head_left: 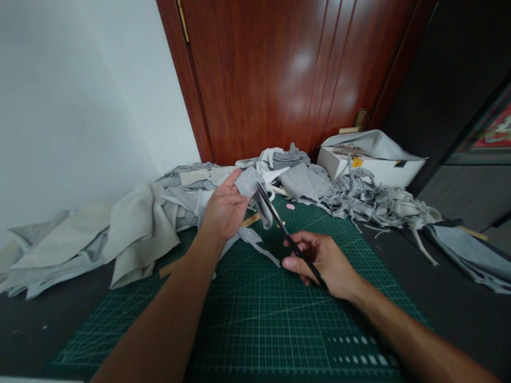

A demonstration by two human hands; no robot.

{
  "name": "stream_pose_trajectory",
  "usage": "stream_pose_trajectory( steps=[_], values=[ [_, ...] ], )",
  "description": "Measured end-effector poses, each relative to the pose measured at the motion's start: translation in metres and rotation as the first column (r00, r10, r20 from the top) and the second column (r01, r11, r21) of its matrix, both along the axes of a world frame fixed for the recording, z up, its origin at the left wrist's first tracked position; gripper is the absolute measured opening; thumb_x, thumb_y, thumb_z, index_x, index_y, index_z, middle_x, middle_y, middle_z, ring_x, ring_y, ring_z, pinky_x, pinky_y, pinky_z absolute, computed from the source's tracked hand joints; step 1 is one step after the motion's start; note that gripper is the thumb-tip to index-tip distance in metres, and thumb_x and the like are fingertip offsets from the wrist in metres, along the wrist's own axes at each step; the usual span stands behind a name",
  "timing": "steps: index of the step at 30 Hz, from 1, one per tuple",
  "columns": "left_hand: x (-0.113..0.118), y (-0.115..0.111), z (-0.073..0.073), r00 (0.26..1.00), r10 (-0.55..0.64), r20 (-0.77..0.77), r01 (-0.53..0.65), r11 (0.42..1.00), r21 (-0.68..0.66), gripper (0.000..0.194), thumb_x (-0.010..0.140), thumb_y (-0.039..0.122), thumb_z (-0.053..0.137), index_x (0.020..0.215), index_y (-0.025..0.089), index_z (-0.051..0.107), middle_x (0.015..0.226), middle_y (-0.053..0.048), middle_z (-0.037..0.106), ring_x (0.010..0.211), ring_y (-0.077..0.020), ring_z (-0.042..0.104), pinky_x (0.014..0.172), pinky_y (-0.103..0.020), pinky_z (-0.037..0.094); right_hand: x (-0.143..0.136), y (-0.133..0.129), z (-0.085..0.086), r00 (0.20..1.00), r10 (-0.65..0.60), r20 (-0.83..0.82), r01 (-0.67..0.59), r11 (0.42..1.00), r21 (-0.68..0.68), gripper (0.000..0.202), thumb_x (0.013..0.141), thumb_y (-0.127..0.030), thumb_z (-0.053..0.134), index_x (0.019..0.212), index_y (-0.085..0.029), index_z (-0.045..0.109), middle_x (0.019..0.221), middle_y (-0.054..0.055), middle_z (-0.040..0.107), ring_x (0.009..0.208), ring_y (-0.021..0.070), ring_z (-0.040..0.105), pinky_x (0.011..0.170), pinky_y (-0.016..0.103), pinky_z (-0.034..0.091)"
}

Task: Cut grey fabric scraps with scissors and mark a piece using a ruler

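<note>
My left hand [228, 210] is closed on a piece of grey fabric [248, 182], held up above the cutting mat. Part of the piece hangs down to the right in a fold. A pair of black-handled scissors [294, 246] is in my right hand [315, 260], pointing up and to the left. Their blades meet the fabric's right side; whether they have cut into it I cannot tell. Below my left hand, a narrow grey fabric strip [261, 252] lies on the green cutting mat [255, 319].
Grey and beige fabric pieces [136, 229] are heaped at the left along the wall. Fabric scraps [307, 181] and tangled strips [383, 199] lie at the back and right. A white box [371, 165] with cloth on it stands by the wooden door [263, 80]. A wooden ruler [170, 267] crosses the mat.
</note>
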State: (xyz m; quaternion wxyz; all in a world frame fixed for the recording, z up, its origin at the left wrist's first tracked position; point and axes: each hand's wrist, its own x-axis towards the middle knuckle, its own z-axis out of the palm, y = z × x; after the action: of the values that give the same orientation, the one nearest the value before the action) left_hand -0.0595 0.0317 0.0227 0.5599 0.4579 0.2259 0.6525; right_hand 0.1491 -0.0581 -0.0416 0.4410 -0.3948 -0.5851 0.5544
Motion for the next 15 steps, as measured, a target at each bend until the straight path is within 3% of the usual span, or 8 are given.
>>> stream_pose_trajectory(
  steps=[9,15],
  values=[
    [-0.0089,0.0027,0.0053,0.999,-0.005,0.035,0.003,0.999,0.044,0.103,0.062,-0.012,0.052,0.161,0.007,0.031,0.149,-0.020,0.062,0.145,-0.0286,0.056,0.129,-0.046,0.036,0.0021,0.0003,-0.0054,0.991,0.119,0.060,-0.116,0.992,-0.056,0.053,0.067,-0.042,0.099,0.099,-0.015,0.066,0.062,-0.008,0.061,0.043,0.0067,0.049,0.039,0.018,0.038],
    [-0.0037,0.0005,0.0034,0.999,-0.046,0.010,0.045,0.997,0.061,0.104,0.062,-0.013,0.051,0.161,0.012,0.035,0.147,-0.016,0.066,0.146,-0.0268,0.055,0.131,-0.045,0.031,0.0004,0.0018,-0.0079,0.994,0.096,0.047,-0.093,0.994,-0.065,0.057,0.063,-0.044,0.101,0.100,-0.015,0.067,0.062,-0.008,0.060,0.045,0.0066,0.049,0.040,0.018,0.038]
  ],
)
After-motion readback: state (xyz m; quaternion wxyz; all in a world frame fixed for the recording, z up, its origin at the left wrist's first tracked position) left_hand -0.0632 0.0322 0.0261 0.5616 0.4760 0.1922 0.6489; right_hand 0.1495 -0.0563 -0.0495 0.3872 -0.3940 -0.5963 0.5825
